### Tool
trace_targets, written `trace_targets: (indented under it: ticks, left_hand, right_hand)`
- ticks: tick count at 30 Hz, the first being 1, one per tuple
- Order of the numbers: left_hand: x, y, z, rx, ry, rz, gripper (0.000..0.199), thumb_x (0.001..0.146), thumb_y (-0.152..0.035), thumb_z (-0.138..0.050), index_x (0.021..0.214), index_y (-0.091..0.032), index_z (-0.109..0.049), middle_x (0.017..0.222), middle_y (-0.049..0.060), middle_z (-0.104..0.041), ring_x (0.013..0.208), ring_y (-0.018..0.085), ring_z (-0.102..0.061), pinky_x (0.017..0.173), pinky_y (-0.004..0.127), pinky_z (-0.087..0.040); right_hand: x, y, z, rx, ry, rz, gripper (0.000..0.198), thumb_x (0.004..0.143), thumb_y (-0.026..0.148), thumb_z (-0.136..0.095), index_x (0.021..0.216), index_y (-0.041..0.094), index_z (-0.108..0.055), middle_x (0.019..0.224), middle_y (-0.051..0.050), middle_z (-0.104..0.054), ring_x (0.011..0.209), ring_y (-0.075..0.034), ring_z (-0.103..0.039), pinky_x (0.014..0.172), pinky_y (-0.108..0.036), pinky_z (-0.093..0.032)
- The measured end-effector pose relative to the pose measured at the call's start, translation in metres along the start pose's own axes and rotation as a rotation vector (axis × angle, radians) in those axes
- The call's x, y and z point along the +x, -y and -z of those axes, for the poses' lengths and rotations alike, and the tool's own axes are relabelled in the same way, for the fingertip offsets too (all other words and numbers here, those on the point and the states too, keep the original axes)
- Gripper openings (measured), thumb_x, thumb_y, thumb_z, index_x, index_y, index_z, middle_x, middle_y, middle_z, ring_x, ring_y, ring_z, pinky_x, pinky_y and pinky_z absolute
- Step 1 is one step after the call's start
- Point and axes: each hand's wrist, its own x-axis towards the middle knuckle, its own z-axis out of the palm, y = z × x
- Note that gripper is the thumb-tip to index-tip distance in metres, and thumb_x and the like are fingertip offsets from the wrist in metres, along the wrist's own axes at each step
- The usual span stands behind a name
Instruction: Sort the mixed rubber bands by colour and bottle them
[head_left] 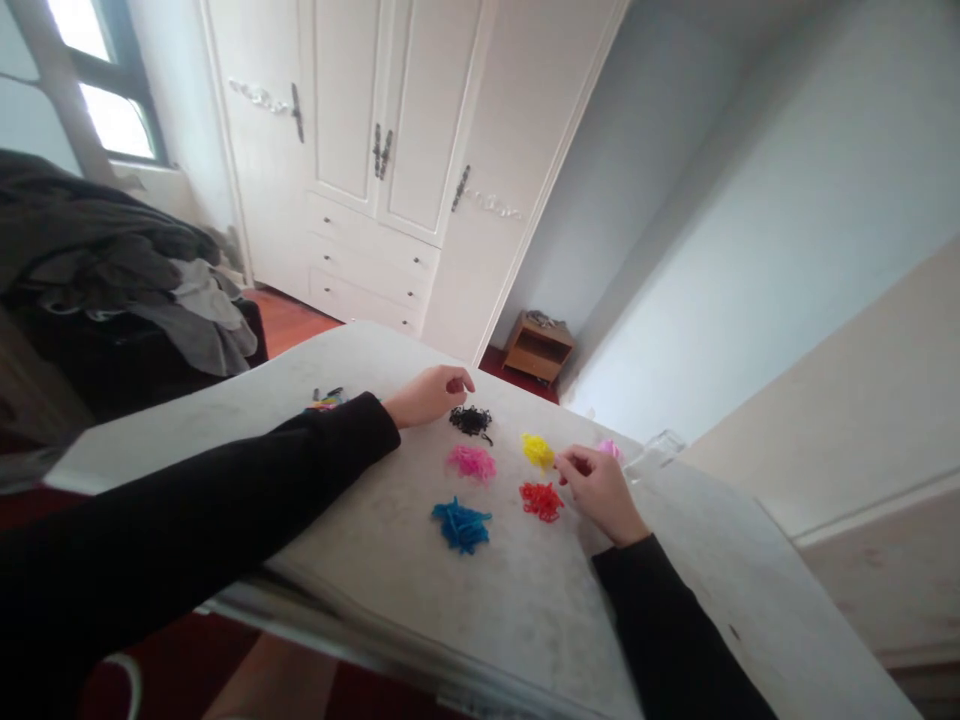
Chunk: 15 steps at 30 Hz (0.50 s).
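the left hand (pixel 429 395) rested on the pale table (pixel 525 600) with fingers curled together, its fingertips just beside the black pile of small bands (pixel 471 420). the right hand (pixel 598 487) had thumb and forefinger pinched close by the yellow pile (pixel 537 450), though what they pinched could not be told. the pink pile (pixel 472 462), red pile (pixel 541 500) and blue pile (pixel 460 525) lay between the hands.
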Motion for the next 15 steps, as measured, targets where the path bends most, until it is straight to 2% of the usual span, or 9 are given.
trace_targets:
  ticks: [9, 15]
  left_hand:
    - [0.0002, -0.0006, -0.0003, 0.008, -0.029, -0.012, 0.018, 0.069, -0.018, -0.06, 0.08, -0.022, -0.074, 0.066, 0.0, -0.067, 0.063, 0.018, -0.062, 0.062, 0.028, -0.046]
    - [-0.0023, 0.0008, 0.0004, 0.025, 0.009, -0.009, 0.016, 0.076, -0.019, -0.06, 0.086, -0.02, -0.073, 0.07, 0.0, -0.066, 0.067, 0.017, -0.061, 0.065, 0.029, -0.045]
  right_hand:
    - [-0.0002, 0.0007, -0.0037, 0.025, 0.008, -0.025, 0.037, 0.09, 0.047, -0.06, 0.064, 0.022, -0.063, 0.059, -0.002, -0.064, 0.049, -0.016, -0.053, 0.05, -0.03, -0.04]
    - [-0.0005, 0.0037, -0.0028, -0.006, -0.016, 0.009, 0.036, 0.087, 0.044, -0.059, 0.06, 0.021, -0.061, 0.054, -0.002, -0.061, 0.051, -0.016, -0.052, 0.052, -0.03, -0.038]
